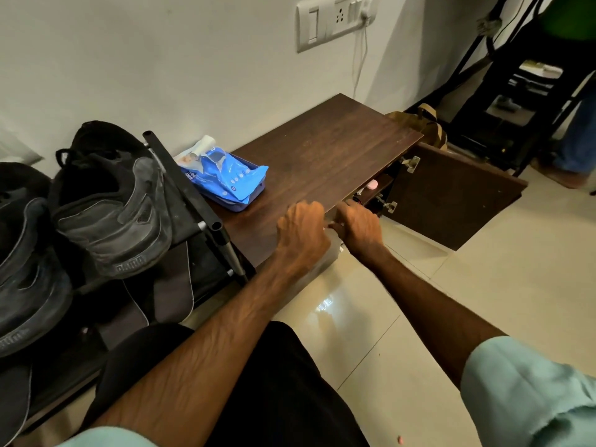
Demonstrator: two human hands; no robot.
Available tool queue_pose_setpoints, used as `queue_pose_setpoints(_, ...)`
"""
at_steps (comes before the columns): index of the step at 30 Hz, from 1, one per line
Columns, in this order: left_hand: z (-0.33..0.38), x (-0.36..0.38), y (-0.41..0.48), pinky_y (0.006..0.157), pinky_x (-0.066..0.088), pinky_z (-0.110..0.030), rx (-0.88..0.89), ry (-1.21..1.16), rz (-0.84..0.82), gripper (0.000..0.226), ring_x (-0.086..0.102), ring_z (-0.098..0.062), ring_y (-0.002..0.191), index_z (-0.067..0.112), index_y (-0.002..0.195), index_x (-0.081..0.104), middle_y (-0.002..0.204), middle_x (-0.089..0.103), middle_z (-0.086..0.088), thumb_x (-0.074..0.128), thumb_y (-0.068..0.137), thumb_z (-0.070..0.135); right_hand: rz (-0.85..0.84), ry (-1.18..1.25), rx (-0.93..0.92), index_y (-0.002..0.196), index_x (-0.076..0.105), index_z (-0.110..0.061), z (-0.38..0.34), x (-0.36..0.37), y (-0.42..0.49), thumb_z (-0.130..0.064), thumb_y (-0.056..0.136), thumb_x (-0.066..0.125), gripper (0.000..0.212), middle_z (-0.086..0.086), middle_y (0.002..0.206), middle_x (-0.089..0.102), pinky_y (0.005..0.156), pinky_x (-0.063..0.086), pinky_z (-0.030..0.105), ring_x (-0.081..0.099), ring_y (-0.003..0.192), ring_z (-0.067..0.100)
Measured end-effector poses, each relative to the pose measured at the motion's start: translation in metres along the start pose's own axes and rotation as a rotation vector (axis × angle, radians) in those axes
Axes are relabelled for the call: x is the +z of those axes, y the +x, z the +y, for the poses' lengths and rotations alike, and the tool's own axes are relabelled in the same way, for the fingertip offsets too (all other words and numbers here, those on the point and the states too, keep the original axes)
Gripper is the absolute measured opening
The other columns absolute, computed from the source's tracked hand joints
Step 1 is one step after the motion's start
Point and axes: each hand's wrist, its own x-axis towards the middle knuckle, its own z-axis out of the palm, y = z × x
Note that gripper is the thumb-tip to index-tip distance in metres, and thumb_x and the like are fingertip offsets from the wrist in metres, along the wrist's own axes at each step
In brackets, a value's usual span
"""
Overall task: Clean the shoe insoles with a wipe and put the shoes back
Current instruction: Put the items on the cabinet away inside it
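Room: white wall (pixel 161 59), pale tiled floor (pixel 483 301). Far left, a rack (pixel 183 179) held two black shoes (pixel 113 214). Just beside it, a blue pack of wipes (pixel 222 175) lay on the dark cabinet (pixel 322 150). My left hand (pixel 303 227) and right hand (pixel 358 227) were close together at its front edge, fingers curled; I could not tell whether they held anything. At right, its door (pixel 451 201) stood open.

Dark wood-grain table (pixel 322 150) looks matt; blue wipes pack (pixel 222 179) is crinkled glossy plastic; floor tiles (pixel 483 301) shine; black shoes (pixel 113 204) look scuffed and dull.
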Motion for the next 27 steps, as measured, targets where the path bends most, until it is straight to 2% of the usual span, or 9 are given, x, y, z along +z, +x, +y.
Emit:
queue_pose_setpoints(4,0.011,0.008,0.015,0.083,0.046,-0.031,0.028,0.017,-0.012,0.014,0.055,-0.023,0.110,0.012,0.111,0.062,0.112,0.059,-0.007,0.056,0.099,0.018,0.081,0.110,0.188,0.090,0.060,-0.017,0.051,-0.013,-0.002,-0.034,0.089,0.078,0.025,0.002,0.092,0.063,0.065,0.045,0.035,0.058,0.079,0.021)
queue_pose_setpoints(7,0.026,0.021,0.027,0.078,0.040,-0.031,0.044,0.015,-0.006,0.014,0.053,-0.025,0.111,0.012,0.108,0.063,0.113,0.059,-0.008,0.061,0.095,0.016,0.136,0.163,0.290,0.096,0.066,-0.017,0.088,-0.023,0.001,-0.028,0.094,0.073,0.013,0.002,0.100,0.063,0.075,0.055,0.042,0.063,0.088,0.021)
queue_pose_setpoints(10,0.043,0.042,0.040,0.074,0.037,-0.029,0.118,0.037,0.008,0.010,0.053,-0.024,0.109,0.014,0.102,0.060,0.109,0.059,-0.007,0.063,0.093,0.016,0.170,0.150,0.351,0.107,0.067,-0.014,0.116,-0.027,0.011,-0.020,0.097,0.067,0.012,0.005,0.108,0.062,0.081,0.056,0.044,0.062,0.095,0.023)
queue_pose_setpoints(12,0.052,0.056,0.054,0.075,0.039,-0.028,0.187,0.058,0.032,0.017,0.052,-0.022,0.109,0.013,0.109,0.061,0.112,0.059,-0.006,0.063,0.092,0.015,0.177,0.132,0.363,0.117,0.065,-0.011,0.135,-0.029,0.020,-0.017,0.097,0.065,0.020,0.007,0.116,0.060,0.087,0.056,0.043,0.060,0.104,0.024)
queue_pose_setpoints(17,0.063,0.079,0.092,0.076,0.032,-0.022,0.269,0.121,0.119,0.034,0.047,-0.020,0.113,0.013,0.118,0.061,0.122,0.056,-0.005,0.066,0.085,0.011,0.175,0.081,0.386,0.140,0.048,-0.004,0.187,-0.030,0.049,-0.010,0.097,0.065,0.047,0.016,0.145,0.047,0.107,0.046,0.037,0.048,0.131,0.028)
queue_pose_setpoints(21,0.070,0.095,0.114,0.079,0.034,-0.022,0.291,0.121,0.109,0.040,0.046,-0.020,0.114,0.013,0.125,0.059,0.127,0.055,-0.006,0.067,0.086,0.013,0.195,-0.089,0.358,0.153,0.032,0.001,0.224,-0.030,0.080,-0.010,0.094,0.066,0.069,0.023,0.158,0.033,0.124,0.029,0.043,0.031,0.148,0.035)
queue_pose_setpoints(24,0.069,0.109,0.120,0.085,0.042,-0.024,0.296,0.103,0.057,0.035,0.045,-0.019,0.118,0.016,0.123,0.060,0.130,0.053,-0.005,0.068,0.089,0.017,0.100,-0.220,0.375,0.158,0.018,0.003,0.250,-0.029,0.099,-0.015,0.094,0.066,0.081,0.026,0.165,0.018,0.129,0.014,0.046,0.015,0.155,0.039)
queue_pose_setpoints(27,0.066,0.116,0.118,0.089,0.044,-0.026,0.297,0.090,0.013,0.032,0.043,-0.019,0.119,0.017,0.121,0.060,0.131,0.052,-0.004,0.067,0.090,0.018,-0.004,-0.271,0.454,0.156,0.020,0.003,0.269,-0.033,0.107,-0.025,0.095,0.067,0.083,0.026,0.163,0.019,0.126,0.021,0.051,0.017,0.153,0.040)
